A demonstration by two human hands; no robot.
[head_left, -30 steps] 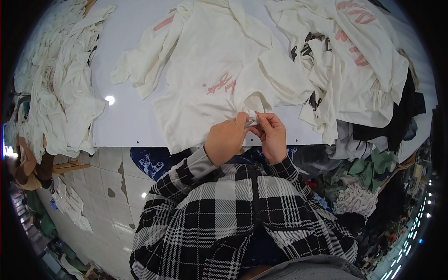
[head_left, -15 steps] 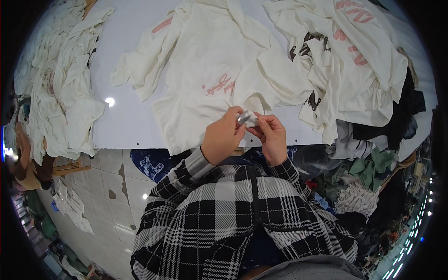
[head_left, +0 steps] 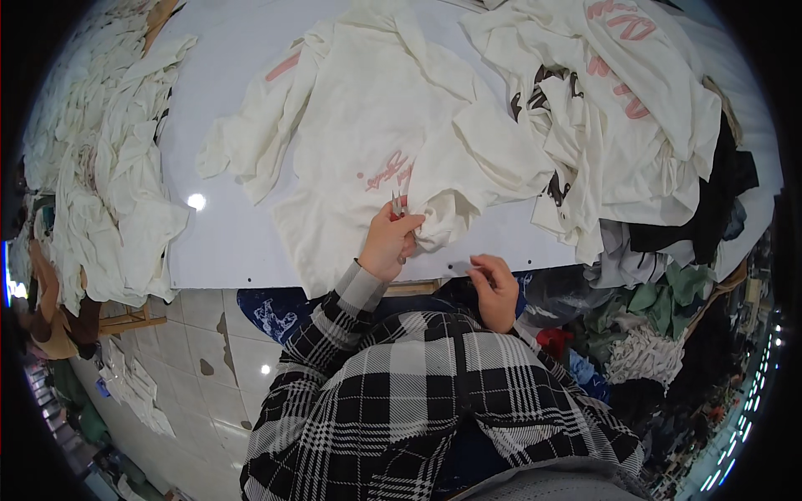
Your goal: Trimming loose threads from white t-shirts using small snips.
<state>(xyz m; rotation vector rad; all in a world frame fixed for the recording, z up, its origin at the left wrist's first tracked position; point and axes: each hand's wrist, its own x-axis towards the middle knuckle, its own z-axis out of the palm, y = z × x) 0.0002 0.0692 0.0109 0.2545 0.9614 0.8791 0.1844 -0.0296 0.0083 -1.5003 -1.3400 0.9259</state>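
Note:
My left hand (head_left: 387, 244) is closed around small thread snips (head_left: 398, 203), their silver blades pointing away over the pink script print of a white sweatshirt (head_left: 368, 100). The sweatshirt lies spread on the table, its lower edge toward me and a sleeve out to each side. Just right of the snips, a bunched part of its hem (head_left: 443, 221) stands up in folds. Off the cloth, near the table's front edge, my right hand (head_left: 497, 294) has loosely bent fingers and nothing in it.
More white garments with pink print (head_left: 635, 159) are heaped at the right of the white table (head_left: 225, 242). Another white pile (head_left: 117, 167) sits at the left. Dark, grey and green cloths (head_left: 668, 305) hang and lie below right. A person's arm (head_left: 43, 280) shows at far left.
Both hands held the hem together before. My right hand has let go and drawn back toward me; my left hand with the snips has moved left, blades now pointing away. The hem has dropped.

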